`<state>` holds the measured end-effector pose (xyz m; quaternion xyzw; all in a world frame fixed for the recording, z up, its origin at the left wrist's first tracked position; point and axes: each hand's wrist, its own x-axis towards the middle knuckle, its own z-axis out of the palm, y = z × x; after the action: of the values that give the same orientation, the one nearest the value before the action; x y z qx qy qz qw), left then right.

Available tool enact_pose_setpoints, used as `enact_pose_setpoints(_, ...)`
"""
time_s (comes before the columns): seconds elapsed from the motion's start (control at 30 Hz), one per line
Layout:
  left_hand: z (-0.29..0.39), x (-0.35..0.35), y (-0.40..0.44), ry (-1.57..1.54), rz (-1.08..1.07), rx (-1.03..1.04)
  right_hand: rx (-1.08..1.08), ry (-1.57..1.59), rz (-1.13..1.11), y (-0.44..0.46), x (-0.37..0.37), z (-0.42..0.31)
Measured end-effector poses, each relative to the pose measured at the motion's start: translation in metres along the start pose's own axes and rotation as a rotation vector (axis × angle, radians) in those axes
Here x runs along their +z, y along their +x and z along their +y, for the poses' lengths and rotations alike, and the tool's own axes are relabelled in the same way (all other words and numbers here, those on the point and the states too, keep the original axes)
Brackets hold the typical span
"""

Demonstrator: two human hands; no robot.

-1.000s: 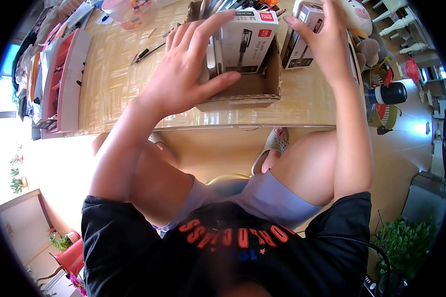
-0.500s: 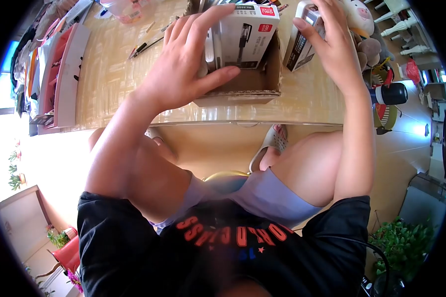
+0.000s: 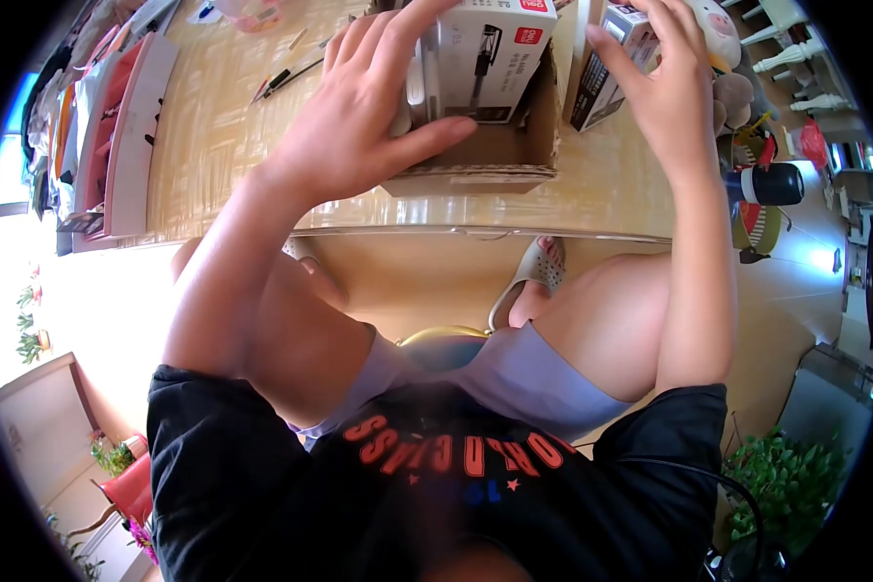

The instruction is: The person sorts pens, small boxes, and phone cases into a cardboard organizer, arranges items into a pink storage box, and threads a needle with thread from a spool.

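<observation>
A white pen box (image 3: 495, 63) with a printed pen and red labels stands inside an open cardboard box (image 3: 475, 180) on the table. My left hand (image 3: 364, 121) reaches over the carton's left side, its fingers spread round the left part of the white box, thumb in front of it; a pale flat item (image 3: 419, 89) stands between. To the right of the carton, a smaller dark-and-white box (image 3: 606, 73) stands on the table. My right hand (image 3: 655, 92) is curved around that box's upper part, thumb at its left and fingers behind the top. The fingertips of my right hand are partly cut off.
Pens (image 3: 279, 80) lie on the table (image 3: 223, 145) left of the carton. A pink and white organizer (image 3: 126, 145) stands at the left edge. Plush toys (image 3: 732, 97) and a dark cylinder (image 3: 771, 182) are at the right. A clear tub (image 3: 252, 12) sits at the back.
The view has shifted a little, so the table and carton sit higher. The small box at the right stands slightly farther right of the carton, with my right hand still around it.
</observation>
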<state>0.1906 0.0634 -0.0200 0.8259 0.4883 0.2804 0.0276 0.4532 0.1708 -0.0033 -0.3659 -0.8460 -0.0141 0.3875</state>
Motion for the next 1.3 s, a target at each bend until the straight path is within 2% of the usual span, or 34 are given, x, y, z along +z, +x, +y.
enact_pose_setpoints(0.13, -0.001, 0.001, -0.001, 0.004, 0.006, 0.005, 0.030, -0.115, -0.080, 0.000, -0.018, -0.014)
enact_pose_setpoints(0.2, 0.000, 0.000, 0.000, 0.005, -0.002, -0.003, 0.054, -0.077, -0.143, 0.003, -0.028, -0.016)
enact_pose_setpoints(0.4, -0.001, 0.003, -0.001, 0.005, 0.016, 0.007, 0.034, 0.051, -0.151, 0.006, -0.034, -0.014)
enact_pose_setpoints(0.57, -0.001, 0.003, -0.001, 0.039, 0.015, 0.003, -0.100, 0.058, 0.182, 0.004, -0.023, 0.015)
enact_pose_setpoints(0.6, -0.001, 0.002, -0.002, 0.035, 0.012, 0.001, 0.013, 0.293, 0.220, 0.004, -0.020, 0.027)
enact_pose_setpoints(0.63, 0.000, 0.002, -0.001, 0.031, 0.008, 0.000, 0.001, 0.354, 0.310, 0.004, -0.021, 0.023)
enact_pose_setpoints(0.7, 0.000, 0.001, -0.001, 0.034, 0.004, -0.007, 0.116, 0.397, 0.365, 0.002, -0.037, 0.045)
enact_pose_setpoints(0.73, 0.001, 0.001, -0.001, 0.040, 0.002, -0.012, 0.087, 0.472, 0.485, 0.004, -0.038, 0.047)
enact_pose_setpoints(0.77, 0.001, 0.001, -0.001, 0.046, 0.001, -0.017, 0.218, 0.674, 0.548, 0.003, -0.038, 0.047)
enact_pose_setpoints(0.83, 0.001, 0.002, -0.001, 0.038, 0.002, -0.019, 0.454, 0.971, 0.491, 0.002, -0.045, 0.026)
enact_pose_setpoints(0.9, 0.002, 0.002, 0.000, 0.040, 0.003, -0.021, 0.297, 1.133, 0.366, -0.001, -0.043, 0.016)
enact_pose_setpoints(1.0, 0.002, 0.002, -0.001, 0.054, 0.009, -0.015, 0.060, 0.876, 0.334, 0.001, -0.019, 0.000)
enact_pose_setpoints(1.1, 0.001, 0.002, -0.001, 0.063, 0.010, -0.011, -0.038, 0.667, 0.284, 0.007, -0.009, -0.009)
enact_pose_setpoints(1.3, 0.007, -0.003, 0.001, 0.060, -0.008, -0.039, -0.250, 0.519, 0.170, 0.011, 0.016, -0.029)
